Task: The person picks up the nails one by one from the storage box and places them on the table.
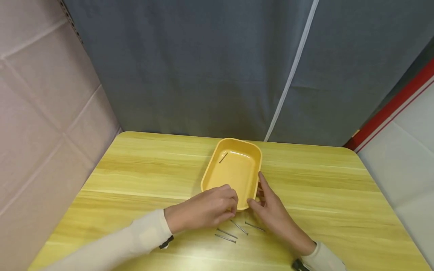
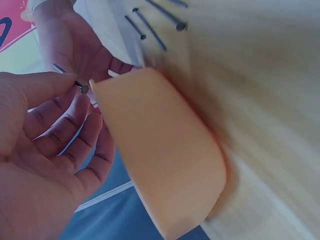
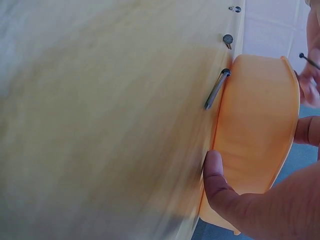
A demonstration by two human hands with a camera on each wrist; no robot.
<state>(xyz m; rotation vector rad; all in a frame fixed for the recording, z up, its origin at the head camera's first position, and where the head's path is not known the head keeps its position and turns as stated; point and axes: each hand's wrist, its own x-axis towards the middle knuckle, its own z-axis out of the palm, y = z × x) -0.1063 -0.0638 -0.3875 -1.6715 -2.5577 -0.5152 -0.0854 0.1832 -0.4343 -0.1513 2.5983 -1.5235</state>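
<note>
A nail (image 2: 80, 86) is pinched between the thumb and fingers of my left hand (image 1: 217, 205), over the near edge of a yellow plastic tray (image 1: 234, 177). In the left wrist view the nail's head hangs beside the tray's rim. My right hand (image 1: 272, 210) holds the tray at its near right corner, with fingers against the outer wall, as the right wrist view shows. Inside the tray, near the far left, lies one nail (image 1: 223, 157). Several loose nails (image 1: 226, 233) lie on the table just in front of the tray.
The light wood table (image 1: 152, 165) has rounded far corners. Behind it hangs a dark grey curtain (image 1: 190, 75) with a pale strip. White panels stand left (image 1: 44, 113) and right (image 1: 403, 158), the right one with a red edge.
</note>
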